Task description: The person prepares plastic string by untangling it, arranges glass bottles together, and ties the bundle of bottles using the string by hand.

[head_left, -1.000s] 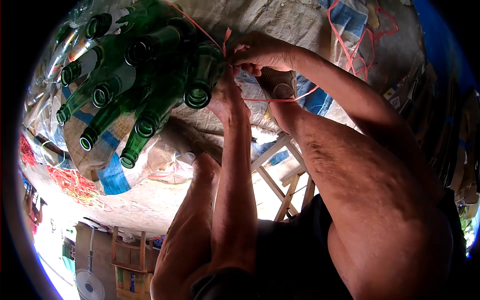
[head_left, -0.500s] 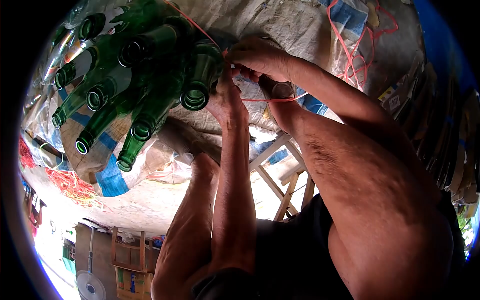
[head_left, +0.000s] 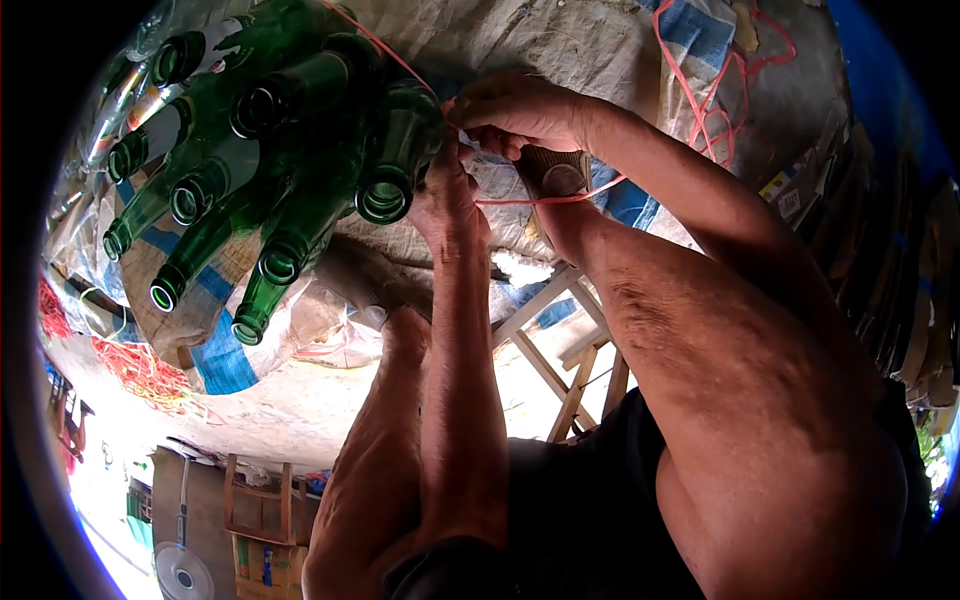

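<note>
Several green glass bottles point(head_left: 285, 200) lie bunched together at the upper left, their open necks facing me. A red plastic string point(head_left: 385, 48) runs tight over the bunch to my fingers. My left hand point(head_left: 448, 200) is closed on the string beside the rightmost bottle point(head_left: 398, 150). Close above it, my right hand point(head_left: 525, 112) pinches the same string, fingertips nearly touching those of the left. One length of string trails rightward from below my left hand, passing over my shin. The exact crossing of the string is hidden behind my fingers.
Woven sacking point(head_left: 450, 35) spreads under the bottles. Loose red string point(head_left: 715, 120) lies at the upper right, and a tangled red heap point(head_left: 145, 370) at the left. Flattened cardboard point(head_left: 850, 240) is stacked at the right. A wooden stool point(head_left: 560, 350) stands below my legs.
My right hand has shifted slightly, with its fingers drawn in a little closer. The rightmost bottle and my left forearm sit marginally further left. Both hands stay on the string.
</note>
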Tool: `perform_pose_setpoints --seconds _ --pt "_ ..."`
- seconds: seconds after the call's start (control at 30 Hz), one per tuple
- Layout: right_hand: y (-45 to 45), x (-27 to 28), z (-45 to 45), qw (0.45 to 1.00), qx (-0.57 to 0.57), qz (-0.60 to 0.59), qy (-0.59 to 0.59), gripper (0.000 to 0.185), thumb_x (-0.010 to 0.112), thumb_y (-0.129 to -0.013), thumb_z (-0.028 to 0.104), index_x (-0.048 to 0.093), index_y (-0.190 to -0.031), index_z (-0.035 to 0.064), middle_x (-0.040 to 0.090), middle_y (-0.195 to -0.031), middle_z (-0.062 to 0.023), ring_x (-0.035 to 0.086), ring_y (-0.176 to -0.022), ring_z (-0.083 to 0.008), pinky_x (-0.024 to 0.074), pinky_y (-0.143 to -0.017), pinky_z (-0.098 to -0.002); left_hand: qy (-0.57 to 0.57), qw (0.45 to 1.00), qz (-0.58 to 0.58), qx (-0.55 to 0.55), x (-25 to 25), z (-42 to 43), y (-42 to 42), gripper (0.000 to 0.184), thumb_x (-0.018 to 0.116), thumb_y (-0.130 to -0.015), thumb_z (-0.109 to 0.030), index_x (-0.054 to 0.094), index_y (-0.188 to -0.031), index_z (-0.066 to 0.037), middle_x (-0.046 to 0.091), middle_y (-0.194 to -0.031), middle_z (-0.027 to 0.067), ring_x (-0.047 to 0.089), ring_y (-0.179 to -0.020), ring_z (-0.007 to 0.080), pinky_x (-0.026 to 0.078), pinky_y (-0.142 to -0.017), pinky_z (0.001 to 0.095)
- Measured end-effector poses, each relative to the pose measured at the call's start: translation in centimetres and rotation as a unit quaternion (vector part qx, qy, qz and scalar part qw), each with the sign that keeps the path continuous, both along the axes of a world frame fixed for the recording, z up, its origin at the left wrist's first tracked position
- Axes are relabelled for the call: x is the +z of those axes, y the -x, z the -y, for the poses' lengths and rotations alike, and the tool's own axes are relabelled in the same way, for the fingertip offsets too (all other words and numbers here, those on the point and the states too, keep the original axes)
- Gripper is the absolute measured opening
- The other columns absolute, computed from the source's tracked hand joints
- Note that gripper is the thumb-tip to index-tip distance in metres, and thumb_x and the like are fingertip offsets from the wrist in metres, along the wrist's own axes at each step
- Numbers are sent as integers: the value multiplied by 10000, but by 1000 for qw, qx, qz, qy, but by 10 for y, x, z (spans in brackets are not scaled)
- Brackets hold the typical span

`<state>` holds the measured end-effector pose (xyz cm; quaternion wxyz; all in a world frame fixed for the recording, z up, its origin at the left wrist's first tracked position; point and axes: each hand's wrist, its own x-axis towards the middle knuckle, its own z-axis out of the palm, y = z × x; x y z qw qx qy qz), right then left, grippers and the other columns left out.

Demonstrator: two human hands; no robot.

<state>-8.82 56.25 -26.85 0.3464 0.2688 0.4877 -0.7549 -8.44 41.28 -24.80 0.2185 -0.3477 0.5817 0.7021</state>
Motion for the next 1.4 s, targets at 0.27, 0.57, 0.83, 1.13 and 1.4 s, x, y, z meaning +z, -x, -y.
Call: perform_pose_setpoints --seconds 0.27,0.57,0.83,1.13,1.4 --pt "6 9 15 994 -8 1 -105 194 673 -949 212 696 -919 21 614 -704 -43 586 -559 -122 459 -469 -252 -3 1000 7 -20 4 11 -2 117 765 -890 -85 698 -985 -83 566 -711 -45 406 -496 13 236 -407 191" --pt "12 -9 21 988 -70 -41 -130 207 625 -967 170 678 -949 -30 635 -781 -85 601 -554 -135 484 -448 -283 -18 999 25 -35 21 18 5 101 750 -901 -73 651 -913 -85 564 -729 -45 396 -510 15 218 -419 207" --pt "13 -10 24 985 -83 -39 -146 215 587 -995 162 684 -983 -30 681 -876 -100 605 -555 -134 499 -454 -278 -36 999 27 -21 15 26 1 102 759 -908 -87 658 -910 -73 575 -763 -45 375 -527 13 196 -430 214" --pt "12 -10 22 987 -98 -54 -119 219 587 -996 168 691 -969 -23 687 -869 -80 626 -603 -122 525 -474 -269 -61 995 67 -43 15 31 3 137 785 -895 -103 669 -967 -96 603 -797 -67 375 -525 8 186 -438 220" --pt "9 -14 27 979 -105 -89 -149 211 578 -970 148 693 -913 -20 676 -807 -73 641 -603 -124 531 -477 -273 -74 995 52 -31 17 32 3 121 769 -896 -74 669 -965 -67 607 -767 -62 357 -509 13 190 -439 224"
